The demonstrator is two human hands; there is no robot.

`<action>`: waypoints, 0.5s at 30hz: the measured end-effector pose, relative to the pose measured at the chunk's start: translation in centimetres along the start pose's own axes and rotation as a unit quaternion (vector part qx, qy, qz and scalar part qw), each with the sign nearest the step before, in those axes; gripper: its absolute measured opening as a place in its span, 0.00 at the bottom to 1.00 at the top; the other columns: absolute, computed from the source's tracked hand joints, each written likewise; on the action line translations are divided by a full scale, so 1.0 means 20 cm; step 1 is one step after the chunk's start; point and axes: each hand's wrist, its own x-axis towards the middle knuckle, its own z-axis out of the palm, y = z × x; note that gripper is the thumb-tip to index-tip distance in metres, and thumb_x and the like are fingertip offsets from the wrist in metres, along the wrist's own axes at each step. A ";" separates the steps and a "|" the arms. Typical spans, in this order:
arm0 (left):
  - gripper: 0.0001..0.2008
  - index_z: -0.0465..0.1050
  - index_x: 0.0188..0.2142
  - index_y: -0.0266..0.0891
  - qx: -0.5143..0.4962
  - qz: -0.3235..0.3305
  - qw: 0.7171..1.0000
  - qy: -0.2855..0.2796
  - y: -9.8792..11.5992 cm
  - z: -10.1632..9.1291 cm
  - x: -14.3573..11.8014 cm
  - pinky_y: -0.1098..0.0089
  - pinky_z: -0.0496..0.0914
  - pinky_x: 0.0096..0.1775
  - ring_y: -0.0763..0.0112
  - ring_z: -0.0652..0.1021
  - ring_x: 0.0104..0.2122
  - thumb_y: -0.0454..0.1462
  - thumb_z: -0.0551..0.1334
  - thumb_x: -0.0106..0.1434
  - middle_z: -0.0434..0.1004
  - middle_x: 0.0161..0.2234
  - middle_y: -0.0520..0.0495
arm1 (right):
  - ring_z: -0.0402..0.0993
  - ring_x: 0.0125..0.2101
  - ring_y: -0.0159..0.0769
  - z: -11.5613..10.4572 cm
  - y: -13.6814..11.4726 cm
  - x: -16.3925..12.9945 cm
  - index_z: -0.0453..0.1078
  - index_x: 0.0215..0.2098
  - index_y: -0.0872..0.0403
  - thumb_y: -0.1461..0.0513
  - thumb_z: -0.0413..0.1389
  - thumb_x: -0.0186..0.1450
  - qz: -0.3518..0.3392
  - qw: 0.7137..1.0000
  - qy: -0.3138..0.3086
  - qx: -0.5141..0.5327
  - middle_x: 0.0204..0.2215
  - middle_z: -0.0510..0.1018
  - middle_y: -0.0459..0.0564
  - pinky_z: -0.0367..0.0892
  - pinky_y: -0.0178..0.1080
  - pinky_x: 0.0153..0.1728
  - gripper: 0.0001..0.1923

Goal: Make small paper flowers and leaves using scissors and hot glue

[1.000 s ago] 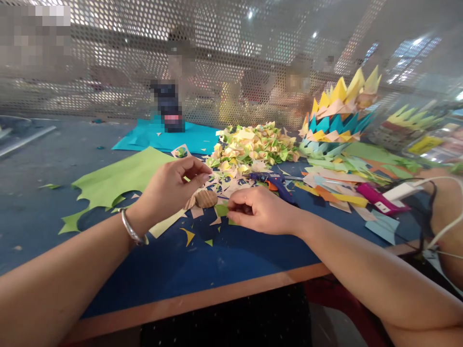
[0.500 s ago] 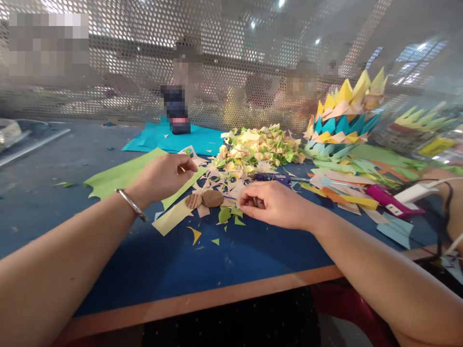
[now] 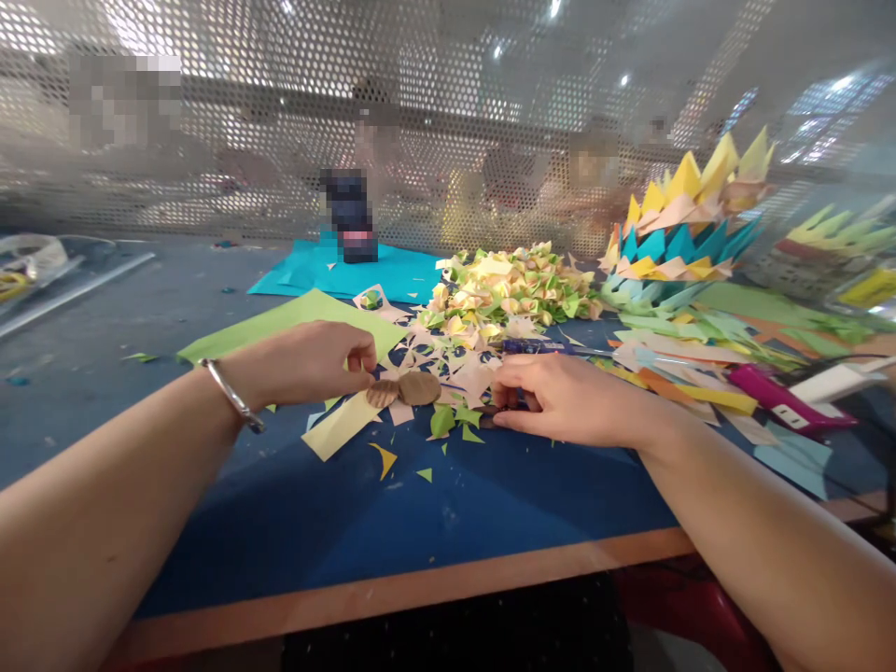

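My left hand (image 3: 326,357), with a silver bangle at the wrist, has its fingers pinched together at the left edge of a small ridged brown cardboard disc (image 3: 382,393). A larger brown cardboard disc (image 3: 420,387) lies against it on the right. Near the paper scraps, my right hand (image 3: 553,397) is closed, thumb and forefinger together. A thin dark brown piece (image 3: 487,411) shows at its fingertips; its kind is unclear. A pale yellow paper strip (image 3: 341,426) and green paper bits (image 3: 442,422) lie below the discs. Behind my left hand spreads a green paper sheet (image 3: 308,306).
Folded paper pieces (image 3: 518,285) form a heap at the back. A tiered paper-point model (image 3: 682,229) stands right of it. Blue sheets (image 3: 294,271) lie back left. A dark blue glue gun (image 3: 525,346) and a magenta power strip (image 3: 788,401) with cables are on the right.
My left hand has come down from above the green sheet to the small disc. My right hand has moved slightly right, and a dark brown piece now shows at its fingertips. The view has shifted slightly.
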 end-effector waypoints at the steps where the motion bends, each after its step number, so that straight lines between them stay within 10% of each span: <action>1: 0.11 0.77 0.27 0.45 0.002 0.003 1.000 -0.016 0.00 -0.01 -0.01 0.68 0.59 0.26 0.62 0.75 0.25 0.48 0.64 0.55 0.80 0.27 0.47 | 0.70 0.28 0.32 0.00 0.00 0.00 0.72 0.34 0.53 0.60 0.62 0.65 0.002 1.000 -0.002 -0.004 0.32 0.78 0.47 0.57 0.36 0.27 0.05; 15: 0.09 0.70 0.24 0.44 -0.071 0.021 0.997 0.002 0.07 0.04 -0.01 0.70 0.57 0.24 0.65 0.74 0.23 0.44 0.66 0.52 0.76 0.24 0.50 | 0.70 0.25 0.34 -0.03 -0.01 -0.01 0.69 0.31 0.53 0.55 0.63 0.63 0.065 0.997 -0.044 0.014 0.27 0.77 0.47 0.56 0.37 0.24 0.11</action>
